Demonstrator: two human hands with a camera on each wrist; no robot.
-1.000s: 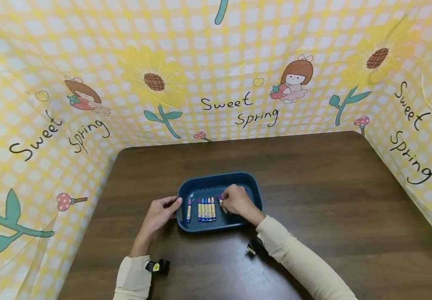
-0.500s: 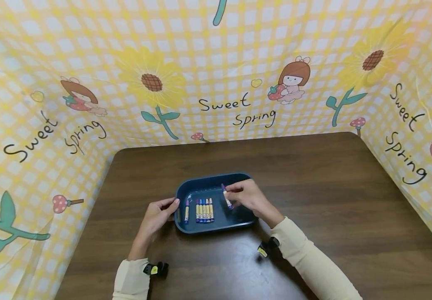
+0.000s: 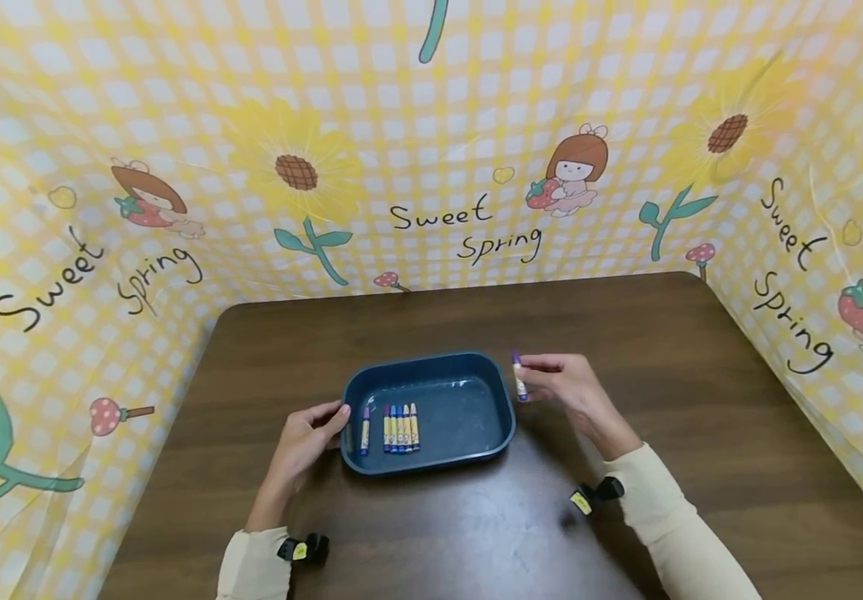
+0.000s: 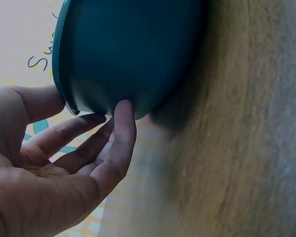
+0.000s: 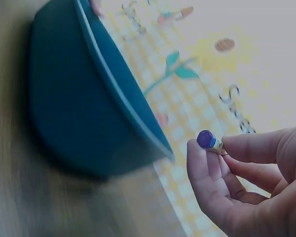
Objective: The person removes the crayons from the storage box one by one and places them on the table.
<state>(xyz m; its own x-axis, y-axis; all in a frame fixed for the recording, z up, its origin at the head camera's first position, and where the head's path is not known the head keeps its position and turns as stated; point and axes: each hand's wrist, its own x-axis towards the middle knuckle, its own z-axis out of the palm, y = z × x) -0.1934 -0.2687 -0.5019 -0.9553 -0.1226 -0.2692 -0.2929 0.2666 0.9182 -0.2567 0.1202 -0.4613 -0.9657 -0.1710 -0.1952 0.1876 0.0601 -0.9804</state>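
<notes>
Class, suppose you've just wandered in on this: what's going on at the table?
A person's left hand holds the left end of a dark blue tray on the table. Their right hand pinches a purple-tipped crayon just beyond the tray's right end. Inside, a row of crayons lies side by side, with a lone crayon apart, nearer the left hand.

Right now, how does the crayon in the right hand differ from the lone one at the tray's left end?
The held crayon is pinched in the right hand, outside the tray; the lone crayon lies inside it, untouched. The held crayon's tip looks deeper purple; the lone crayon's, paler. Both have pale wrappers.
</notes>
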